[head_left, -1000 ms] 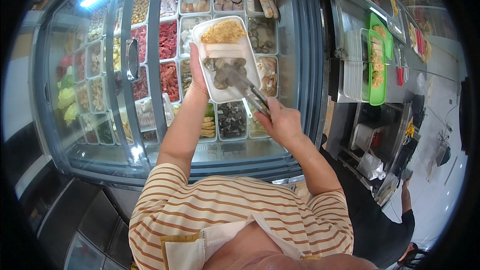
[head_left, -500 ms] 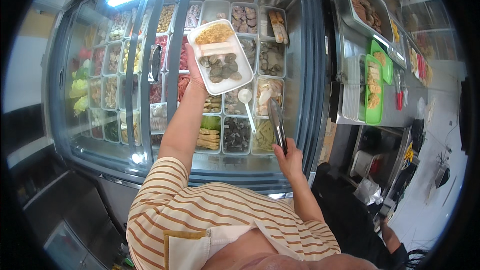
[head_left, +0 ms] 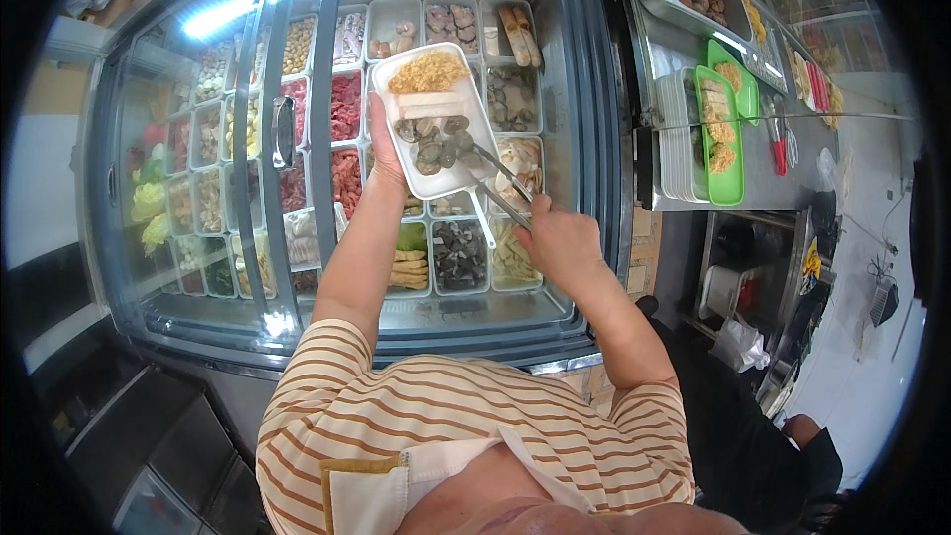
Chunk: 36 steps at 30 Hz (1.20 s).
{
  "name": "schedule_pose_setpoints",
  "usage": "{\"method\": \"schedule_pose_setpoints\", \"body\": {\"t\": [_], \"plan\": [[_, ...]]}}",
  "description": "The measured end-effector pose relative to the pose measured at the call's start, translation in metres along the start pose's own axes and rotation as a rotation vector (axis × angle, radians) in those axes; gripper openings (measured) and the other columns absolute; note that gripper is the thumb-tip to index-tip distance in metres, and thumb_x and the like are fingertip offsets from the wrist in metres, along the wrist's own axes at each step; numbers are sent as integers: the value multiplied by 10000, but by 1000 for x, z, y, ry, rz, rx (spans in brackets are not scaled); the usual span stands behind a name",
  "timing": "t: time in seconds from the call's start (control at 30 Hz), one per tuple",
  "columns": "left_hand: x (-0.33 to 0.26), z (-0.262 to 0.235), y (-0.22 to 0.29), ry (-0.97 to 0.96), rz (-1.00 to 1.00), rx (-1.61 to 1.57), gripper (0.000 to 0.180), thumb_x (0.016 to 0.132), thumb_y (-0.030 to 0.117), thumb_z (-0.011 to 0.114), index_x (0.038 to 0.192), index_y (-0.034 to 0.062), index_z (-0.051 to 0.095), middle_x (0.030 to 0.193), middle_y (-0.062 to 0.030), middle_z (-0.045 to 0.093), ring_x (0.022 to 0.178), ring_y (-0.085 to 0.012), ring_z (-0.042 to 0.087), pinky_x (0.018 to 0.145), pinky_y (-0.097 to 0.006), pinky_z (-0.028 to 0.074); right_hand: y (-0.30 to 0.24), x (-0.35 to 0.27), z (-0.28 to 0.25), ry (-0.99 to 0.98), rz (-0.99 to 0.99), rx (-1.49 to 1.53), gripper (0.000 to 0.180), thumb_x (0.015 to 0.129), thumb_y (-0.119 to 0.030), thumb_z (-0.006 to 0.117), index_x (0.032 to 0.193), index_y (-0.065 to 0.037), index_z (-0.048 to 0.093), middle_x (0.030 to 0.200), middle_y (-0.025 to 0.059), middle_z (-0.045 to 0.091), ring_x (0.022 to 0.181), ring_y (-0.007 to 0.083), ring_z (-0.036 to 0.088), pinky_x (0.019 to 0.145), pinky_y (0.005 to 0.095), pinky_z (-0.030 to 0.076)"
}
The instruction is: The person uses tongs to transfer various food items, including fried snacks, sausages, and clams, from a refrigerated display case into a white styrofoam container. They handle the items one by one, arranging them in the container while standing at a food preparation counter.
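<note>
White tray (head_left: pixel 420 186): it is near 11 o'clock of the view, over the food boxes (head_left: pixel 385 18) of the cooler (head_left: pixel 475 332).
Left hand (head_left: pixel 384 154): it grasps this tray at the 8 o'clock edge.
Right hand (head_left: pixel 563 241): it grips the metal tongs (head_left: pixel 506 175), between 4 and 5 o'clock from the tray; whether their tips pinch one of the clams (head_left: pixel 430 154) is not clear.
Yellow food (head_left: pixel 429 71): it lies at the tray's 12 o'clock end, with pale strips (head_left: pixel 428 106) just beside.

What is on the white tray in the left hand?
The white tray holds golden crumbly food at the far end, pale strips across the middle and dark shells nearer; the metal tongs reach in toward the shells. The tray surface beneath the food is covered.
</note>
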<state>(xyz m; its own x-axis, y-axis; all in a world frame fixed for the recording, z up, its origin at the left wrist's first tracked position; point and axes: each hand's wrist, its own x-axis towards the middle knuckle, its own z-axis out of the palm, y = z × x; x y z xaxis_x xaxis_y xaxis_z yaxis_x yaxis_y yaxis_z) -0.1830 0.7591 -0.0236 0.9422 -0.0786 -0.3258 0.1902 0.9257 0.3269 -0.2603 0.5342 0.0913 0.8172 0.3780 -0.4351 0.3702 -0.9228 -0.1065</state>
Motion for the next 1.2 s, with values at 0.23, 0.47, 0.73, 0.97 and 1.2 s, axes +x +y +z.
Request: {"method": "schedule_pose_setpoints", "body": {"t": [0.23,0.47,0.73,0.97,1.2], "plan": [[9,-20,-1,51,9,25,907,786,788,435,1355,82,444,1251,-177,556,1070,-334,580,896,-479,501,5,21,8,89,-118,-285,362,800,-220,656,981,65,525,706,108,651,594,230,676,505,325,528],[16,-41,5,4,-1,-22,840,853,746,365,1380,95,426,1327,-149,520,1150,-328,544,984,-476,448,24,53,16,127,49,-124,300,816,-241,646,907,-12,474,685,138,653,600,289,670,527,369,530],[21,-42,3,26,-5,-31,843,846,753,368,1377,102,436,1315,-150,529,1143,-334,547,973,-482,452,55,99,41,222,209,0,361,847,-335,652,917,-24,482,674,166,647,671,353,662,586,449,517],[23,-40,-2,34,5,-46,847,850,752,358,1386,100,425,1321,-157,523,1147,-340,544,982,-482,445,29,83,17,210,135,150,391,864,-369,624,944,-12,488,728,156,668,656,341,664,571,429,516],[17,-26,-7,-36,-85,-48,853,845,753,368,1402,109,404,1336,-163,508,1165,-343,533,1001,-486,434,21,73,5,156,66,35,369,874,-362,611,936,-19,489,660,139,650,635,333,660,577,422,521]]}}
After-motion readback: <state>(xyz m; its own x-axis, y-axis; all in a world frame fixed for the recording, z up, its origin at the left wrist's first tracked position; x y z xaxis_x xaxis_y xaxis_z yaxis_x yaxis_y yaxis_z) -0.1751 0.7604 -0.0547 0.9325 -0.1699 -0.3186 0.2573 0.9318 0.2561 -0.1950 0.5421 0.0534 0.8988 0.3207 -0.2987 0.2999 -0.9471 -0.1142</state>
